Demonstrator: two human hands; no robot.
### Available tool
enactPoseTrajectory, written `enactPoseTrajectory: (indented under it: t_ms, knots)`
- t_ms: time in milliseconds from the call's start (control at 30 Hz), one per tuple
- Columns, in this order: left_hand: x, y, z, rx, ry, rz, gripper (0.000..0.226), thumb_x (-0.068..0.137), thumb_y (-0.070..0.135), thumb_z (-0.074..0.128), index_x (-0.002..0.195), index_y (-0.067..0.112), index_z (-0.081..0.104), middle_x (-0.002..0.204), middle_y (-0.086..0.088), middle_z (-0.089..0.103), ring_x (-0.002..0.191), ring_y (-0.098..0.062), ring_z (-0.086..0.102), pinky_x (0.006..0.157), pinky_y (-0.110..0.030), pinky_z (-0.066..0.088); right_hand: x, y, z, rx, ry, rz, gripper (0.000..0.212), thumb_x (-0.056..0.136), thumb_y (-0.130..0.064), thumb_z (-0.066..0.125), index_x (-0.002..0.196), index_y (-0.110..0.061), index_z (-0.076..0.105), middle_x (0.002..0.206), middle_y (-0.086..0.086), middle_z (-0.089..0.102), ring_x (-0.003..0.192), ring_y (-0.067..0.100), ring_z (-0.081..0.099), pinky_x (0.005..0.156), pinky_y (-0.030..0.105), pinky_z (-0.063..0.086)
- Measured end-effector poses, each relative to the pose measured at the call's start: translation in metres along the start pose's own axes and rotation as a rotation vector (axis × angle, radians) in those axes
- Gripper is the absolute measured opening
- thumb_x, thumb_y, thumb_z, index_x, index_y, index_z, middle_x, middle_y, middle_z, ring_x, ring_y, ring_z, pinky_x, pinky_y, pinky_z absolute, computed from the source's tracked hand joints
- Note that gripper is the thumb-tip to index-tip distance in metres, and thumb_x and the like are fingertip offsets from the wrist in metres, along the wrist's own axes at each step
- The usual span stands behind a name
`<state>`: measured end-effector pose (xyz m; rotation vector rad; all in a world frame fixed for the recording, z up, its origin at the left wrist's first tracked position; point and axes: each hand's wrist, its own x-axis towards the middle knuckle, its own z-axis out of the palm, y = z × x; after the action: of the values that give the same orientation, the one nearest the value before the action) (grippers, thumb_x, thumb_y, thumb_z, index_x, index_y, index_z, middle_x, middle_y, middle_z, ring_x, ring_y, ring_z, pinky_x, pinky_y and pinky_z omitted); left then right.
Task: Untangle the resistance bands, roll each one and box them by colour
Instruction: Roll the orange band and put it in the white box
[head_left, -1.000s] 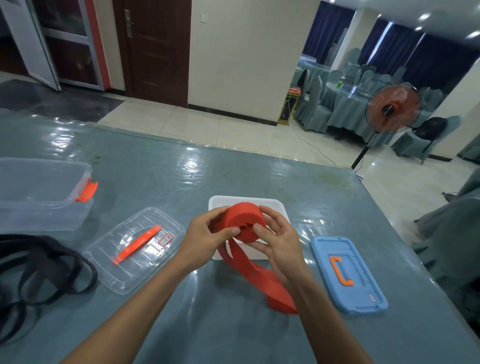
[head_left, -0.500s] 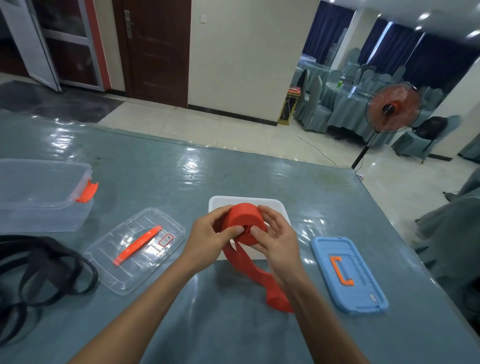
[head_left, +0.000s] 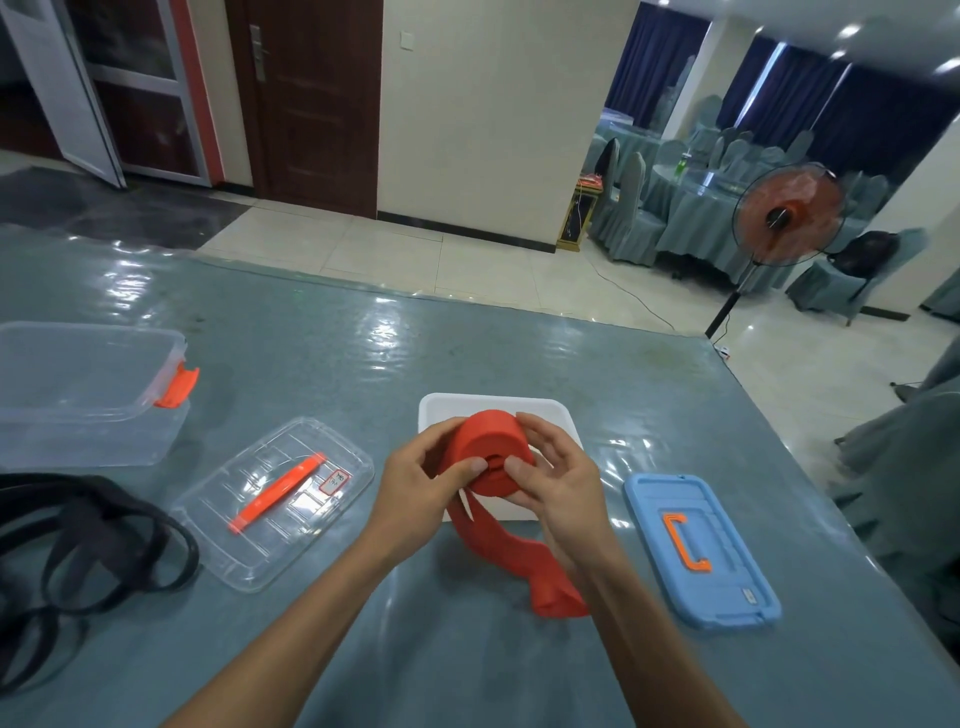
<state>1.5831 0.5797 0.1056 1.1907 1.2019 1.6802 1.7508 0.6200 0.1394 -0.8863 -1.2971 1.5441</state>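
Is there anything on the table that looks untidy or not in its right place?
Yes. The black bands lie in a loose tangle at the table's left edge, not rolled or boxed. The red band, held by the left hand and right hand, is only partly rolled; its tail trails on the table.

Looks like a banquet hall: round tables (head_left: 696, 208) and covered chairs (head_left: 631, 208) draped in grey-green cloth, far beyond the hands, by dark blue curtains (head_left: 779, 98).

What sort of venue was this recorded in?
Probably a hotel or restaurant banquet hall: round tables with cloth-covered chairs, dark blue curtains, and a standing fan on tiled floor.
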Motion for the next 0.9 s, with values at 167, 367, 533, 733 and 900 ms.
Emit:
enactPoseTrajectory:
  t_ms: [167, 367, 533, 733, 900]
  knots:
    - [0.006, 0.005, -0.011, 0.092, -0.073, -0.024, 0.042, 0.077, 0.024, 0.080, 0.117, 0.034, 0.069, 0.109, 0.007, 0.076, 0.102, -0.014, 0.072, 0.089, -0.027, 0.056, 0.003, -0.002, -0.003, -0.541, -0.044, -0.203, 0.052, 0.088, -0.005, 0.073, 0.133, -0.028, 0.062, 0.125, -0.016, 0.067, 0.120, 0.010, 0.061, 0.099, 0.041, 0.055]
    - [0.009, 0.005, -0.007, 0.038, -0.044, -0.002, 0.053, 0.072, 0.035, 0.083, 0.122, 0.028, 0.070, 0.115, 0.004, 0.075, 0.108, -0.019, 0.070, 0.093, -0.036, 0.057, 0.004, -0.004, -0.001, -0.096, 0.023, -0.058, 0.050, 0.084, 0.008, 0.072, 0.124, -0.021, 0.067, 0.118, 0.003, 0.073, 0.113, 0.025, 0.069, 0.071, 0.038, 0.062]
    - [0.008, 0.008, -0.002, 0.019, -0.020, 0.018, 0.042, 0.074, 0.036, 0.082, 0.114, 0.046, 0.072, 0.112, 0.006, 0.076, 0.105, -0.017, 0.072, 0.090, -0.027, 0.057, -0.003, 0.000, 0.001, 0.094, 0.039, -0.016, 0.041, 0.091, 0.003, 0.067, 0.125, -0.019, 0.065, 0.119, 0.011, 0.072, 0.110, 0.032, 0.070, 0.077, 0.041, 0.062]
    - [0.012, 0.006, -0.008, 0.140, -0.142, -0.035, 0.052, 0.070, 0.038, 0.083, 0.120, 0.035, 0.070, 0.114, 0.009, 0.075, 0.106, -0.017, 0.071, 0.095, -0.044, 0.058, 0.002, -0.008, -0.012, -0.510, 0.010, -0.195, 0.044, 0.088, -0.016, 0.076, 0.128, -0.032, 0.065, 0.122, -0.016, 0.069, 0.117, 0.007, 0.063, 0.101, 0.035, 0.052]
    - [0.010, 0.006, -0.002, 0.038, -0.068, -0.009, 0.055, 0.071, 0.038, 0.085, 0.124, 0.032, 0.070, 0.116, 0.005, 0.074, 0.107, -0.018, 0.071, 0.094, -0.035, 0.057, 0.002, -0.013, -0.010, -0.051, 0.060, -0.066, 0.036, 0.087, 0.000, 0.072, 0.113, -0.025, 0.073, 0.112, 0.003, 0.076, 0.107, 0.025, 0.072, 0.073, 0.036, 0.062]
